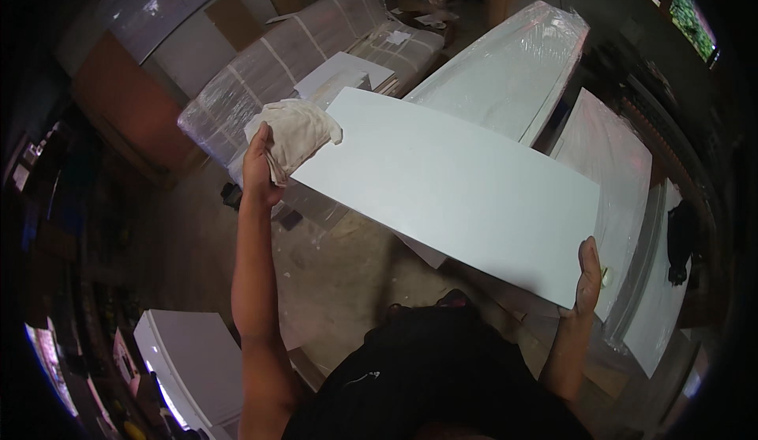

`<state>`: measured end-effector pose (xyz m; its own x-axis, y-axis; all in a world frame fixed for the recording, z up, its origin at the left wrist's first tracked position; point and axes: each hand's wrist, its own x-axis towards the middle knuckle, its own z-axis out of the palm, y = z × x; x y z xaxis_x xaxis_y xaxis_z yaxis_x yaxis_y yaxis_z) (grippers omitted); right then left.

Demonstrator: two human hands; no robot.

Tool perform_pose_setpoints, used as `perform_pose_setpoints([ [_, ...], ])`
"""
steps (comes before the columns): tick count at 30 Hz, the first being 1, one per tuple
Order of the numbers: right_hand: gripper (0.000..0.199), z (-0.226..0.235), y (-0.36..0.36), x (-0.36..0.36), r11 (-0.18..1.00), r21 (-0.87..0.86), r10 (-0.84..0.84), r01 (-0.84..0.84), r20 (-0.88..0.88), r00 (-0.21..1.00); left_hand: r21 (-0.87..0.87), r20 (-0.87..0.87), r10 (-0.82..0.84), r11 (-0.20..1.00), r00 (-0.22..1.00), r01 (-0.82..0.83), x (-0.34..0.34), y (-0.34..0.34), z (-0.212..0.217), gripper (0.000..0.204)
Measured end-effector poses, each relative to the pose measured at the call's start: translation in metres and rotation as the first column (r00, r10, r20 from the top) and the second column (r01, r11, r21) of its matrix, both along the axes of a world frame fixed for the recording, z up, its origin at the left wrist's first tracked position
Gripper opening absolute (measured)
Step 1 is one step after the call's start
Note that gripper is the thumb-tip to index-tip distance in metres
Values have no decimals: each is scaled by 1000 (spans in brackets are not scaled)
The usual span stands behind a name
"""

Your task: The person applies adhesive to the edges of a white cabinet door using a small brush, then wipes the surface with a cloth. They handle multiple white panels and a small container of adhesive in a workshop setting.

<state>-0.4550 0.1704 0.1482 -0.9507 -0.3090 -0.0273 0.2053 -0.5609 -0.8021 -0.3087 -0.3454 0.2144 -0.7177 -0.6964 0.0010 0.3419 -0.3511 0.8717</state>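
Note:
A long white rectangular panel (450, 187) is held up in front of me, tilted so that its right end sits lower. At its left end my left hand (259, 165) grips a bunched cream cloth (298, 128), thumb up. The cloth lies against the panel's left edge and hides part of that edge and most of my fingers. My right hand (587, 278) is closed on the panel's right end near the near corner, with the thumb along the edge and the other fingers hidden behind it.
Beyond the panel stands a sofa-like piece (260, 69) in plastic film, with white boards (347, 67) on it. Film-wrapped white panels (505, 69) lie at the far right, and more (616, 179) stand to the right. A white cabinet-like box (193, 361) is at the lower left.

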Motion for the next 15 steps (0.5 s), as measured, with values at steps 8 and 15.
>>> perform_pose_setpoints([
  [8, 44, 0, -49, 84, 992, -21, -121, 123, 60, 991, 2, 37, -151, 988, 988, 151, -34, -53, -7, 43],
  [15, 47, -10, -52, 100, 989, -29, -145, 147, 63, 987, 77, 20, -137, 988, 990, 135, -41, -67, -24, 39],
])
